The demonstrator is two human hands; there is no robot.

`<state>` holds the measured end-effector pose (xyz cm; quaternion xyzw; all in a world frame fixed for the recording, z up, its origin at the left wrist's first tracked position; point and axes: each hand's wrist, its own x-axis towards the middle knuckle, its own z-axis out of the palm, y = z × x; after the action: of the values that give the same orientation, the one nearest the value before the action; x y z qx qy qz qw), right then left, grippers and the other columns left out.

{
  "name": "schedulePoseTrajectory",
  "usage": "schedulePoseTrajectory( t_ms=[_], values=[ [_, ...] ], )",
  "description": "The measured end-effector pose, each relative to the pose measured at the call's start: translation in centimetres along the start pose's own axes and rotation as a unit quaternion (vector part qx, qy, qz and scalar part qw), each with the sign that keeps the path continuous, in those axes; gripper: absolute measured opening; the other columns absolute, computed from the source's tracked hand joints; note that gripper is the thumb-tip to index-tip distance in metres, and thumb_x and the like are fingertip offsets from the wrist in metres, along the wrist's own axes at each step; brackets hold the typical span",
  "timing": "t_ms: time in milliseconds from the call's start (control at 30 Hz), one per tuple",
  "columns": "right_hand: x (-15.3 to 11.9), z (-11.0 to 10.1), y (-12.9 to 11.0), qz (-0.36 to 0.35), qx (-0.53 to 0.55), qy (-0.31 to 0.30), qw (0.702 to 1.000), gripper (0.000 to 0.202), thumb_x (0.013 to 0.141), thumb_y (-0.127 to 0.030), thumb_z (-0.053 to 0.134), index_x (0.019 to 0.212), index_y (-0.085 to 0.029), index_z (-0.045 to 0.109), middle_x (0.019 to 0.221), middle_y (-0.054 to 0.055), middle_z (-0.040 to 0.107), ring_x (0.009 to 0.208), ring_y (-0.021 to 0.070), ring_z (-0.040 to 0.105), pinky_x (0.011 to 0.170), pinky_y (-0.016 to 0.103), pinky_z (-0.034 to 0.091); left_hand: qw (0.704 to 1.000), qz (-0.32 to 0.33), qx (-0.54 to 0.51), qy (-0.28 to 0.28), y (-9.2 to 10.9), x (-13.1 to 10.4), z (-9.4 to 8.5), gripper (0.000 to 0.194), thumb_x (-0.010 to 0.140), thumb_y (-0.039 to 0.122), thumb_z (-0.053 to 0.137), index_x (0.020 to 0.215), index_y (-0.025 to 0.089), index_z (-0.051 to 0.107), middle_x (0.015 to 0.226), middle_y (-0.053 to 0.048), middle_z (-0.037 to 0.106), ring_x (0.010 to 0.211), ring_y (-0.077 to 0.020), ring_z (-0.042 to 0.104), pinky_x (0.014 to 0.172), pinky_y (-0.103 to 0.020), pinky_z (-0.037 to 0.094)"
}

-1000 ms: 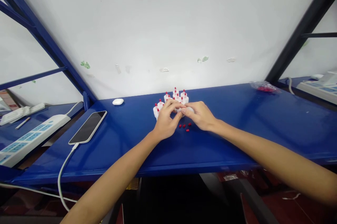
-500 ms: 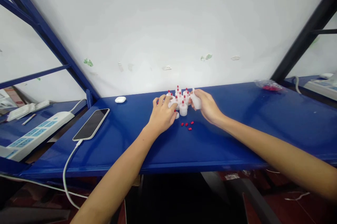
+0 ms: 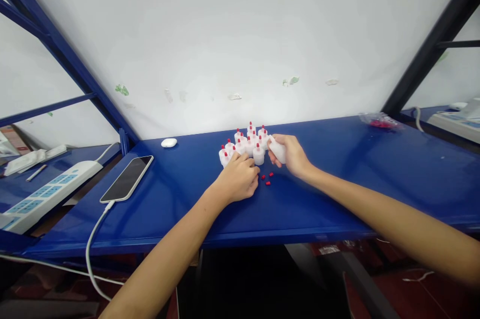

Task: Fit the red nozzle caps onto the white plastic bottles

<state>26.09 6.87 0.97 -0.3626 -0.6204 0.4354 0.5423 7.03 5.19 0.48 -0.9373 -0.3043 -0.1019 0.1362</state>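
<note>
My right hand (image 3: 292, 154) is closed around a small white squeeze bottle (image 3: 277, 150), tilted with its bare nozzle pointing up and left. My left hand (image 3: 240, 178) is lowered to the table, thumb and fingers pinched at a small red cap that is mostly hidden by the fingertips. Just right of those fingertips lie a few loose red caps (image 3: 267, 183). Behind my hands stands a cluster of upright white bottles (image 3: 258, 156) with red caps on their tips. My left hand hides part of the nearest ones.
A phone (image 3: 127, 179) with a white charging cable lies on the blue table (image 3: 337, 199) at left, a white earbud case (image 3: 169, 143) behind it. At the back right is a clear bag (image 3: 380, 121) with red pieces. A power strip (image 3: 52, 194) sits beyond the left frame.
My left hand has come down from the bottle cluster toward me, to the loose caps, and its fingers have closed. The bottle in my right hand has tilted further left.
</note>
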Motion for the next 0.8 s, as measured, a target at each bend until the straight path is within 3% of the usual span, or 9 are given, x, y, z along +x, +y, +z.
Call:
schedulePoseTrajectory(
  t_ms=[133, 200, 267, 333, 400, 500, 633, 800],
  values=[
    [-0.3, 0.0, -0.1, -0.074, -0.110, -0.002, 0.991, 0.038, 0.097, -0.046, 0.037, 0.077, -0.020, 0.055, 0.057, -0.002, 0.053, 0.045, 0.0142, 0.049, 0.050, 0.029, 0.039, 0.998, 0.005, -0.057, 0.039, -0.3, 0.1, 0.2, 0.014, 0.087, 0.016, 0.057, 0.085, 0.017, 0.072, 0.078, -0.008, 0.068, 0.082, -0.0243, 0.059, 0.078, -0.040, 0.041],
    [-0.3, 0.0, -0.1, -0.112, -0.150, 0.002, 0.982, 0.042, 0.099, -0.051, 0.035, 0.077, -0.020, 0.054, 0.062, -0.001, 0.054, 0.053, 0.0144, 0.051, 0.055, 0.028, 0.039, 0.986, -0.003, -0.109, 0.127, -0.1, 0.2, 0.2, 0.011, 0.087, 0.015, 0.059, 0.085, 0.017, 0.069, 0.077, -0.006, 0.069, 0.079, -0.0218, 0.060, 0.075, -0.037, 0.044],
    [-0.4, -0.1, -0.1, -0.141, -0.197, -0.014, 0.970, 0.044, 0.100, -0.053, 0.034, 0.079, -0.020, 0.055, 0.062, -0.001, 0.053, 0.056, 0.0146, 0.050, 0.058, 0.028, 0.038, 0.947, -0.035, -0.180, 0.263, 0.4, 0.5, 0.0, 0.009, 0.088, 0.016, 0.059, 0.088, 0.018, 0.068, 0.080, -0.004, 0.070, 0.077, -0.0187, 0.062, 0.075, -0.034, 0.047],
    [-0.6, -0.1, -0.2, -0.164, -0.237, -0.049, 0.956, 0.041, 0.101, -0.049, 0.034, 0.088, -0.018, 0.059, 0.063, -0.001, 0.054, 0.057, 0.0145, 0.050, 0.060, 0.028, 0.038, 0.887, -0.085, -0.245, 0.381, 1.1, 0.8, -0.2, 0.006, 0.090, 0.018, 0.061, 0.091, 0.019, 0.067, 0.082, -0.003, 0.072, 0.075, -0.0161, 0.063, 0.076, -0.033, 0.049],
    [-0.8, 0.0, -0.3, -0.188, -0.253, -0.081, 0.946, 0.036, 0.102, -0.043, 0.034, 0.100, -0.018, 0.060, 0.069, -0.001, 0.058, 0.060, 0.0145, 0.052, 0.063, 0.027, 0.038, 0.841, -0.129, -0.294, 0.435, 1.5, 1.0, -0.4, 0.005, 0.090, 0.021, 0.063, 0.092, 0.020, 0.067, 0.084, -0.002, 0.072, 0.075, -0.0147, 0.063, 0.075, -0.031, 0.050],
    [-1.1, 0.2, -0.5, -0.219, -0.246, -0.101, 0.939, 0.033, 0.103, -0.037, 0.032, 0.103, -0.018, 0.059, 0.077, 0.002, 0.062, 0.066, 0.0155, 0.055, 0.067, 0.028, 0.040, 0.820, -0.150, -0.337, 0.438, 1.7, 1.1, -0.4, 0.006, 0.089, 0.023, 0.065, 0.092, 0.019, 0.068, 0.085, -0.002, 0.072, 0.075, -0.0141, 0.062, 0.073, -0.030, 0.051],
    [-1.4, 0.4, -0.7, -0.230, -0.221, -0.117, 0.941, 0.031, 0.103, -0.034, 0.031, 0.097, -0.018, 0.058, 0.087, 0.004, 0.063, 0.075, 0.0166, 0.056, 0.072, 0.028, 0.041, 0.829, -0.136, -0.341, 0.421, 1.6, 1.0, -0.6, 0.005, 0.089, 0.022, 0.064, 0.092, 0.019, 0.067, 0.078, 0.000, 0.067, 0.070, -0.0129, 0.057, 0.071, -0.029, 0.049],
    [-1.5, 0.3, -0.8, -0.200, -0.192, -0.105, 0.955, 0.040, 0.100, -0.046, 0.036, 0.077, -0.019, 0.055, 0.072, 0.001, 0.056, 0.066, 0.0155, 0.050, 0.065, 0.028, 0.037, 0.840, -0.117, -0.365, 0.385, 1.9, 1.1, -0.9, 0.005, 0.092, 0.023, 0.061, 0.092, 0.019, 0.063, 0.079, 0.000, 0.063, 0.070, -0.0129, 0.055, 0.068, -0.028, 0.046]
  ],
)
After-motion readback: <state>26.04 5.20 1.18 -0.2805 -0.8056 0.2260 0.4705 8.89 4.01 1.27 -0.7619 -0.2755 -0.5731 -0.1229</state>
